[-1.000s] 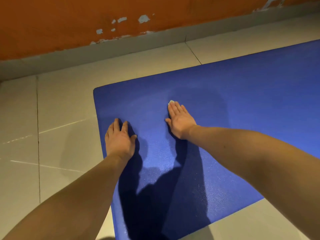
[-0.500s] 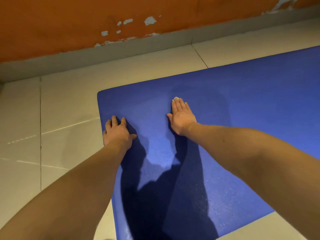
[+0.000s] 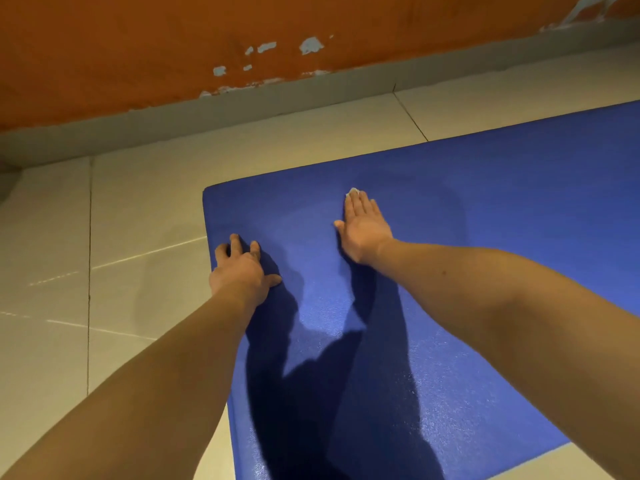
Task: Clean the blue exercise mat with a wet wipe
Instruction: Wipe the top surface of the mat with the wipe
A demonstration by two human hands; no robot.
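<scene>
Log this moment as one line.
right hand: flat, pressing wet wipe onto blue mat | left hand: resting on mat near left edge

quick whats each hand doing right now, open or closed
Left hand: open, resting on the mat.
Right hand: open, flat, pressing the wipe under its fingertips.
</scene>
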